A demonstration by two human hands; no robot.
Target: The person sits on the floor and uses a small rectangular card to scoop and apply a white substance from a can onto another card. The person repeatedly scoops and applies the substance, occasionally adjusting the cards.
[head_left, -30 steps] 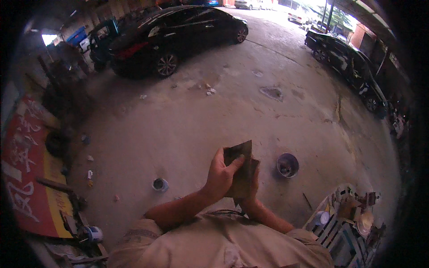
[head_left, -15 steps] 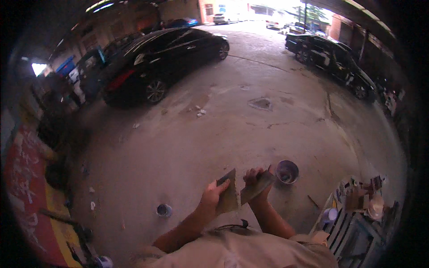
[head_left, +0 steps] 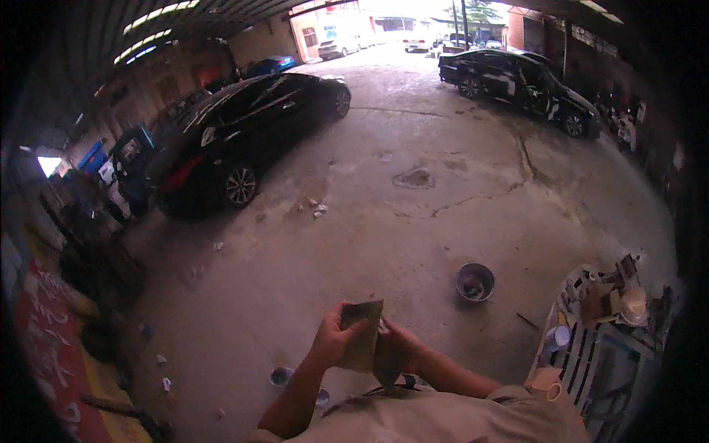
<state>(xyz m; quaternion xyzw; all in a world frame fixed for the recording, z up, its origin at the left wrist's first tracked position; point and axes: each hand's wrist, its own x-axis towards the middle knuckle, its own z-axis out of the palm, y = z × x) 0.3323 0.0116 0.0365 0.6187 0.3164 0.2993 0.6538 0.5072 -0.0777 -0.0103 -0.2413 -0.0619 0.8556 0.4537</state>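
In front of my body my left hand (head_left: 334,340) grips a flat, dull grey-brown putty spreader (head_left: 360,347), its thumb lying across the face. Close against its right edge, my right hand (head_left: 401,345) is closed on a second, darker putty knife (head_left: 387,367), whose blade points down toward my shirt. The two blades meet or overlap at their edges; whether they touch, I cannot tell. Most of my right fingers are hidden behind the blades.
A dark bucket (head_left: 474,283) stands on the concrete floor ahead to the right. Small cans (head_left: 281,376) sit by my left forearm. At the right is a slatted rack (head_left: 591,362) carrying a white cup (head_left: 559,337) and tape rolls. Black cars (head_left: 240,148) are parked farther off.
Both hands have drawn closer together, and the right knife has swung from slanting up-right to pointing down beside the left spreader. The view has shifted, showing a second small can.
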